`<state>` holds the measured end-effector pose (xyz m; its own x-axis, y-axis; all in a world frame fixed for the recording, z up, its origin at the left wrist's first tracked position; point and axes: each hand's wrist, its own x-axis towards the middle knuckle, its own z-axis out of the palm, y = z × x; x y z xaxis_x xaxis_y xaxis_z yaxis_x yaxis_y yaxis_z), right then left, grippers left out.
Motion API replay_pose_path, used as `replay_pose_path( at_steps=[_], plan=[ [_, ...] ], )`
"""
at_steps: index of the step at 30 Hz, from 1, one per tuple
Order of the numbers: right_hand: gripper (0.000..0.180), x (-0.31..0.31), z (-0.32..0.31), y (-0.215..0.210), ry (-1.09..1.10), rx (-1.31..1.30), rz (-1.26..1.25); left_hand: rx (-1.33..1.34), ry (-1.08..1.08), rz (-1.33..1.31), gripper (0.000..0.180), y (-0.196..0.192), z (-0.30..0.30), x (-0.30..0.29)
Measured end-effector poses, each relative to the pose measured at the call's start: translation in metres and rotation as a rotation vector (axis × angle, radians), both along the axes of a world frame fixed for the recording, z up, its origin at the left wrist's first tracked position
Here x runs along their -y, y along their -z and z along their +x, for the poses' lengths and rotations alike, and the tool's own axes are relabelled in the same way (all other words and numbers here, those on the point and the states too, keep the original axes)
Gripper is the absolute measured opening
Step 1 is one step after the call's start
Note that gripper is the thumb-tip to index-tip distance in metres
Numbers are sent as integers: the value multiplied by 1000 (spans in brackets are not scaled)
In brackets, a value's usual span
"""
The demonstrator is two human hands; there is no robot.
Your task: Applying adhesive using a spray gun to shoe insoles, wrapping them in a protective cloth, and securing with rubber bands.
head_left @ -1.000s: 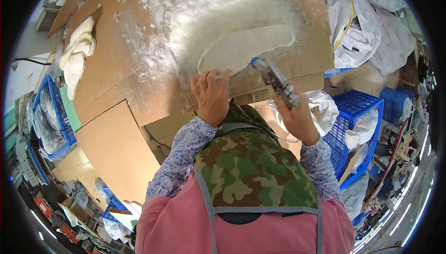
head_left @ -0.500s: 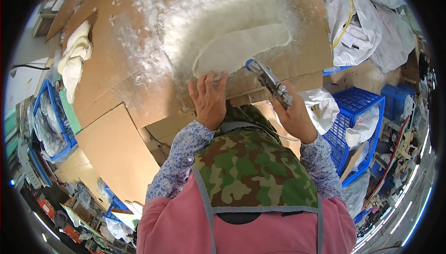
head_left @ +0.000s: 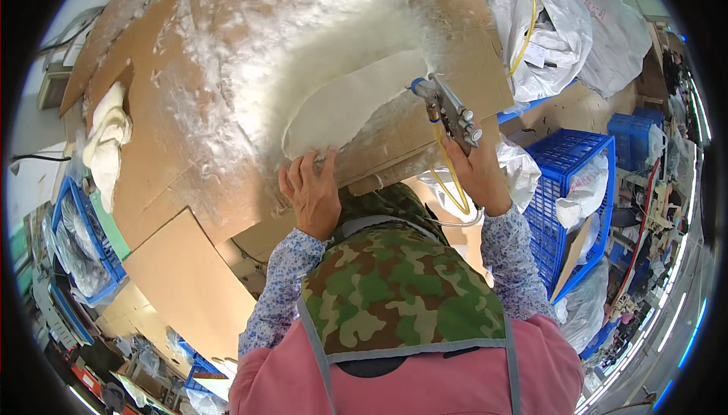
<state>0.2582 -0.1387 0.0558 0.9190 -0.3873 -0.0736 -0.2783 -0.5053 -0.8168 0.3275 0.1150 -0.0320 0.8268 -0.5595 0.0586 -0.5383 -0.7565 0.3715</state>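
A pale, long, rounded sole-shaped sheet (head_left: 345, 100) lies on cardboard coated with white, fluffy residue. At its near left end, my left hand (head_left: 312, 196) rests its fingertips on the edge, fingers stretched and slightly apart. My right hand (head_left: 481, 176) is wrapped round the handle of a metal spray gun (head_left: 453, 115) with a blue nozzle. The nozzle points toward the right end of the sheet, just off its edge. From the gun a yellow hose (head_left: 453, 180) loops down. Whether spray is coming out, I cannot tell.
Cardboard (head_left: 189, 275) covers the work surface and extends to the near left. A crumpled cream-coloured piece (head_left: 108, 142) hangs over its left edge. Blue crates (head_left: 557, 187) stand at right and left. White plastic bags (head_left: 542, 28) sit at the far right.
The spray gun has moved rightward along the sheet's near edge to its right end and turned more upright. Its yellow hose now shows. My left hand stays at the sheet's edge; the whole view has shifted.
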Motion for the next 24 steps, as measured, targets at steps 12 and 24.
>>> replay_pose_path(
  at_steps=[12,24],
  plan=[
    [20,48,-19,20,288,-221,296,-48,-428,-377,23,18,36,-14],
    [28,78,-44,39,478,12,626,-887,-577,-1202,7,-55,49,-20]
  ],
)
